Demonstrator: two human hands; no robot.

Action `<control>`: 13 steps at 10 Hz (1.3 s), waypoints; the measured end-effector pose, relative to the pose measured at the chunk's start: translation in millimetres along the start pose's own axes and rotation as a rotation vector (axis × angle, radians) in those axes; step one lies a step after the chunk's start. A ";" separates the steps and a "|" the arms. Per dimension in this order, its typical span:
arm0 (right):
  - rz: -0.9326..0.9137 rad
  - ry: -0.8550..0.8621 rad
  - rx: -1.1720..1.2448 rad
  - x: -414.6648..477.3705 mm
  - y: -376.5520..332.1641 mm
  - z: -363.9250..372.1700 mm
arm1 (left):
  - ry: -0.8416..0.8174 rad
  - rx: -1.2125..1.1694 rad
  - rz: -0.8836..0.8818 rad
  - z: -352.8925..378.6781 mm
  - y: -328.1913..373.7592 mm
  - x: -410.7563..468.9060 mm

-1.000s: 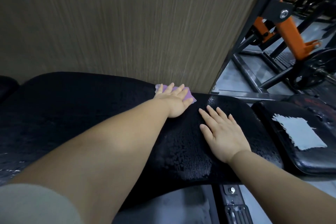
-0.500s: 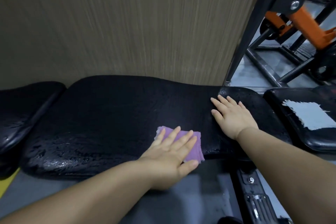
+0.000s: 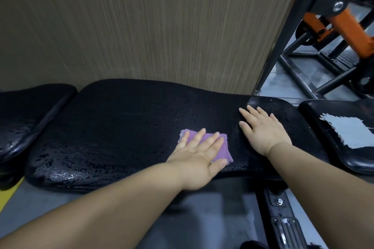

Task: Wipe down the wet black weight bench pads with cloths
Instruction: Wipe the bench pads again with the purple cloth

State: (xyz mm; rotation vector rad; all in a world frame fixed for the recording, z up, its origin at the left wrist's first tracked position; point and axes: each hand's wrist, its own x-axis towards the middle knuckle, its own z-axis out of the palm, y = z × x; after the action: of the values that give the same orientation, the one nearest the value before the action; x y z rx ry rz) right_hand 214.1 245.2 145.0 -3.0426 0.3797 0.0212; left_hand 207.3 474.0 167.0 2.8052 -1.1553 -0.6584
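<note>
Centre pad (image 3: 121, 127): long, black, lying along the foot of a wood-grain wall (image 3: 141, 26). Its surface is beaded with water, glistening most at the near left edge and the far right corner.

Left hand (image 3: 200, 159): flat, fingers straight and spread, pressing a purple cloth (image 3: 224, 151) onto the pad near its front edge, right of middle. The cloth lies folded under the fingers, its edges showing at the fingertips and beside the thumb.

Right hand (image 3: 265, 131): flat on the bare pad, palm down, fingers straight and slightly apart, just right of the cloth and not touching it. It holds nothing.

Right pad (image 3: 311, 111): separate, black, with a grey cloth (image 3: 348, 133) spread flat on it, clear of both hands.

Left pad (image 3: 30, 111): black, wet along its near edge, beside the centre pad.

Beyond the right pad stands a black and orange frame (image 3: 348, 26).
</note>
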 end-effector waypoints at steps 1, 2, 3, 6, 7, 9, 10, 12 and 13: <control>0.001 0.004 0.003 0.4 -0.8 0.3 | 0.012 -0.009 -0.025 -8.7 -5.2 20.8; -0.002 0.005 0.009 1.0 0.0 1.1 | 0.028 -0.029 -0.039 -17.1 -10.6 40.1; -0.001 0.003 0.018 1.1 0.7 1.6 | 0.042 -0.055 -0.058 -25.7 -16.6 58.8; -0.002 0.000 0.009 1.7 0.1 -0.1 | 0.100 -0.092 -0.158 -50.6 -34.1 118.5; 0.002 -0.003 0.006 2.2 0.0 -0.2 | 0.121 -0.077 -0.192 -57.8 -40.4 136.8; 0.003 -0.005 -0.002 4.4 0.6 0.7 | 0.147 -0.063 -0.229 -72.6 -50.0 164.3; 0.006 -0.010 -0.005 4.7 0.4 0.3 | 0.157 -0.060 -0.251 -75.1 -54.2 173.7; 0.007 -0.004 -0.009 7.7 0.7 1.4 | 0.157 -0.056 -0.267 -77.1 -56.5 180.0; 0.011 -0.001 -0.009 8.0 1.1 2.3 | 0.153 -0.032 -0.244 -72.9 -55.9 169.0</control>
State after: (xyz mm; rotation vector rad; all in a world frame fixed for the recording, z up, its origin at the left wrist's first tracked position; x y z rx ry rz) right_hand 221.5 242.4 142.4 -3.0494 0.3978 0.0256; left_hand 380.4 390.4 160.1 2.9347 -0.7788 -0.4587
